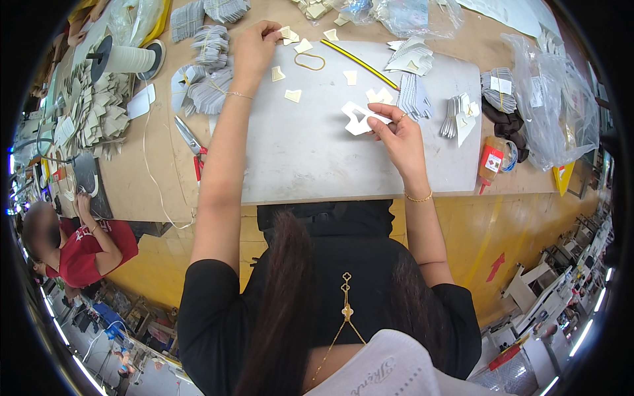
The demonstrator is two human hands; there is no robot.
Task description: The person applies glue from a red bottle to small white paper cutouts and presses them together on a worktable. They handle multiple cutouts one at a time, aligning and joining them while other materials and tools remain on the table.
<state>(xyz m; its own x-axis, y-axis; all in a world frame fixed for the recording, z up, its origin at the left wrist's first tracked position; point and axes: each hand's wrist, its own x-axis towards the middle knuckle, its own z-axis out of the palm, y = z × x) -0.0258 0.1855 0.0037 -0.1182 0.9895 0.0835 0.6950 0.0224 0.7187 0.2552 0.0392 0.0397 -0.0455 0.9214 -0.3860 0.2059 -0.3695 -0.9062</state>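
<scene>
The right hand [399, 138] pinches a white cut-out piece [360, 119] over the grey mat's [310, 158] middle. The left hand [254, 46], fingers curled, touches small cream pieces [288, 34] at the mat's far edge.

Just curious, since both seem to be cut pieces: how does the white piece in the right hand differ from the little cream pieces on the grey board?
The white cut-out piece is larger, with an opening cut through it; the small cream pieces are solid. It is held in the right hand; they lie loose on the grey board. Both look flat and thin.
</scene>
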